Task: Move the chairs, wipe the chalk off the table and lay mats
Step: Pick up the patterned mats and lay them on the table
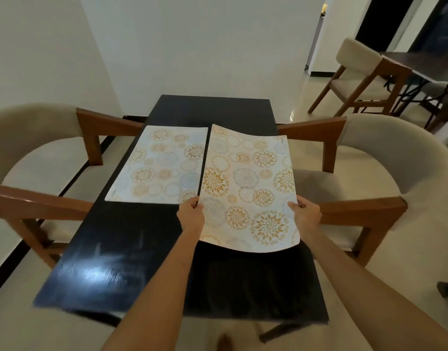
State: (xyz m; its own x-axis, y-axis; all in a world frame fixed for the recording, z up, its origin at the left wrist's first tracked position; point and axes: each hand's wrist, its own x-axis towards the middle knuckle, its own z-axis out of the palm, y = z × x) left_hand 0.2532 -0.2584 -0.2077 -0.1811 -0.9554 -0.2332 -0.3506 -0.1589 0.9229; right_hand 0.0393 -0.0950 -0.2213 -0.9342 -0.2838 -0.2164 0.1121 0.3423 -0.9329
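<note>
Floral mat [250, 188] gripped by both hands, left hand [191, 216], right hand [306, 215], above black table [111, 249]

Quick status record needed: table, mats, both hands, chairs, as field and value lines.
table: dark table, faint smears and glare near its front left
first mat: patterned mat lying flat on the left half
second mat: floral mat held above the right half, curved, not yet flat
left hand: left hand gripping the second mat's near left edge
right hand: right hand gripping its near right edge
chairs: left chair and right chair beside the table, third chair far right
</note>
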